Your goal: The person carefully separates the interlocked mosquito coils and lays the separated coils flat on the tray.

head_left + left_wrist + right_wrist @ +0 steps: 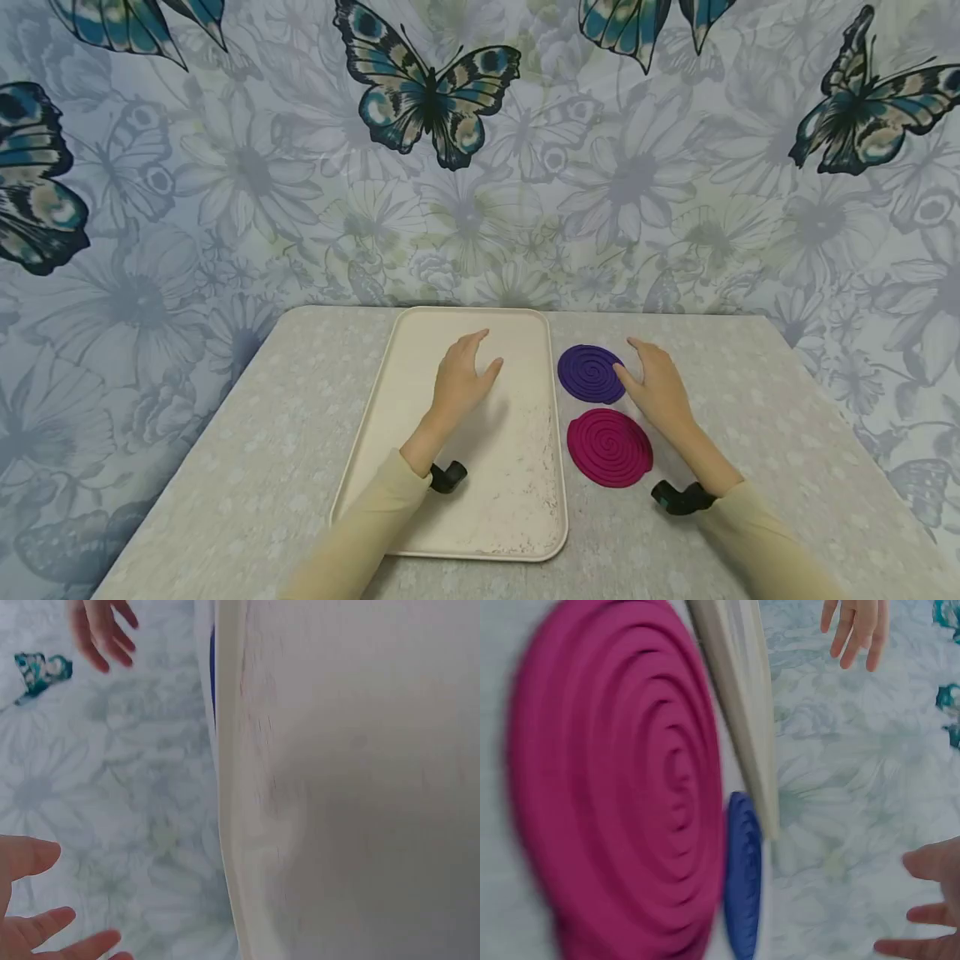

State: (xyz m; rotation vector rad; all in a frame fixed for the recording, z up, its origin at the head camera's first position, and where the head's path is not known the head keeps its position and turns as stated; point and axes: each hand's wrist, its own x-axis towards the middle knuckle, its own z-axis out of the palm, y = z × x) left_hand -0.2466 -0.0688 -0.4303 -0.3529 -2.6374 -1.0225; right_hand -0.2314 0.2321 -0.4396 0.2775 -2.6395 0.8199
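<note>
Two flat spiral coils, each wound from a thick cord, lie to the right of a cream tray (480,500). The purple coil (585,374) is the farther one; the magenta coil (610,447) lies nearer and fills much of the right wrist view. My left hand (462,379) hovers over the tray, fingers relaxed and thumb apart, holding nothing. Just beside the purple coil is my right hand (657,385), its thumb overlapping the coil's right edge in the head view. In the right wrist view its fingers (930,913) are spread with nothing between them.
The tray has a raised rim and dark specks along its right side. A patterned cloth covers the table (247,467). Behind the table's far edge hangs a butterfly-and-flower backdrop (465,225). Each wrist carries a black camera mount (682,498).
</note>
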